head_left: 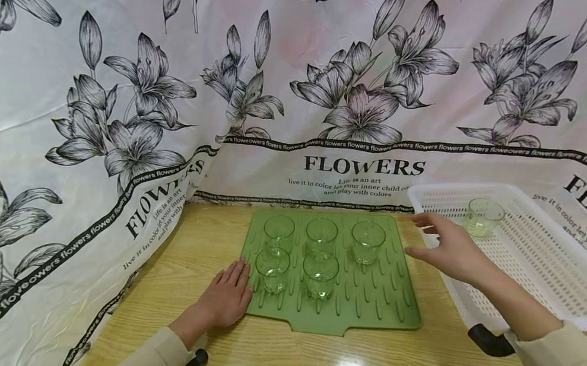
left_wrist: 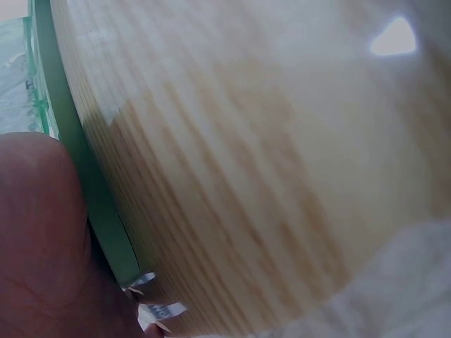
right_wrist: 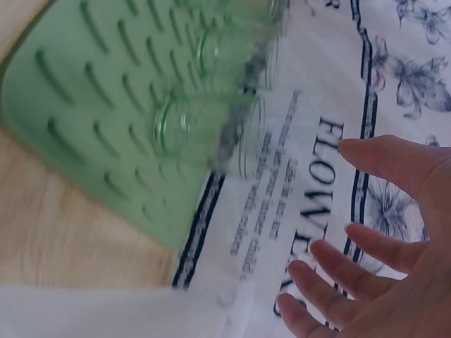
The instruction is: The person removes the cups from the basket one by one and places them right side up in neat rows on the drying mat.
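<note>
My left hand (head_left: 227,298) lies flat with straight fingers, its fingertips right at the left edge of a green ridged drying mat (head_left: 385,306). Several clear glasses stand upright on the mat: a back right glass (head_left: 367,244), others along the back, and a front pair with a front left glass (head_left: 272,270). Above the gap between mat and basket, my right hand (head_left: 448,247) is raised, thumb and fingers spread and nothing held. In the right wrist view its fingers (right_wrist: 352,271) are apart from the nearest glass (right_wrist: 208,134). One more glass (head_left: 483,218) stands in a white basket.
The white perforated plastic basket (head_left: 551,234) stands at the right, partly hidden by my right forearm. A flower-printed cloth (head_left: 252,170) hangs behind and along the left of the wooden table (head_left: 264,362). The mat has a short tab (head_left: 317,327) at its front edge.
</note>
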A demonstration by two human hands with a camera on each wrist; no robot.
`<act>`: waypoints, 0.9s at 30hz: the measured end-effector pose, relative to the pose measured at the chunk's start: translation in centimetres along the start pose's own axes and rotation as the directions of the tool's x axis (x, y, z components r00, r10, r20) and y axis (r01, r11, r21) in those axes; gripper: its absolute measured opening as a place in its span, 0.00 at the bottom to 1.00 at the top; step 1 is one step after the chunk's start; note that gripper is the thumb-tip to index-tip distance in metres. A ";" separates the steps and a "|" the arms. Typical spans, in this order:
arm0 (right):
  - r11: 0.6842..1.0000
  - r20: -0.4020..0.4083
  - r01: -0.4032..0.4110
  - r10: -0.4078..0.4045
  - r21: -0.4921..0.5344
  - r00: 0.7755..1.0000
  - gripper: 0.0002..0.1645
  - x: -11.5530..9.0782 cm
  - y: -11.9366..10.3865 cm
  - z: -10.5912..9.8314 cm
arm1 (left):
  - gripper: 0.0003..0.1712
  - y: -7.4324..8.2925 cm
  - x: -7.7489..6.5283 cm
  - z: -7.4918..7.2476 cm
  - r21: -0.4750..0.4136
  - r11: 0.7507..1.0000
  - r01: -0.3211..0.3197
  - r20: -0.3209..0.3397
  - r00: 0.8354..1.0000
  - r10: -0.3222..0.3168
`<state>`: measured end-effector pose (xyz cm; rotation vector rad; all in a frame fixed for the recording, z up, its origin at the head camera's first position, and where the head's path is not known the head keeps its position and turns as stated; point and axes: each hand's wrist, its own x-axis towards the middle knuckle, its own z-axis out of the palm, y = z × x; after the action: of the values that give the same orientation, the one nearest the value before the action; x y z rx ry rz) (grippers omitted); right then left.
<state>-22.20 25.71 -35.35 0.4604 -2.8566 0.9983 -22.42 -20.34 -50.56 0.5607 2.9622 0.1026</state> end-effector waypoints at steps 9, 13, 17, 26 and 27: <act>0.996 -0.001 -0.013 0.013 -0.091 1.000 0.38 0.1 1.9 -2.8 | 0.36 0.7 -0.5 -1.1 -0.041 0.999 0.009 0.017 1.000 -0.008; 0.993 -0.002 -0.042 0.042 -0.107 0.999 0.38 0.3 2.9 -3.9 | 0.35 1.1 -0.8 -1.7 -0.051 0.999 0.006 0.021 1.000 -0.005; 0.992 -0.015 -0.045 0.044 -0.117 0.999 0.38 0.5 4.1 -4.7 | 0.34 1.0 -0.8 -1.6 -0.040 0.999 0.006 0.021 1.000 -0.005; 0.990 -0.006 -0.080 0.080 -0.115 0.997 0.42 0.6 5.6 -5.9 | 0.36 0.7 -0.6 -1.1 -0.048 0.999 -0.001 0.012 1.000 0.002; 0.990 -0.006 -0.082 0.082 -0.112 0.997 0.42 0.6 5.8 -6.0 | 0.36 0.6 -0.6 -1.0 -0.053 0.999 -0.006 0.007 1.000 0.006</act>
<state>-24.71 33.54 -33.99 0.3352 -2.9327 0.8427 -21.81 -20.01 -49.43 0.5617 2.9415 0.1795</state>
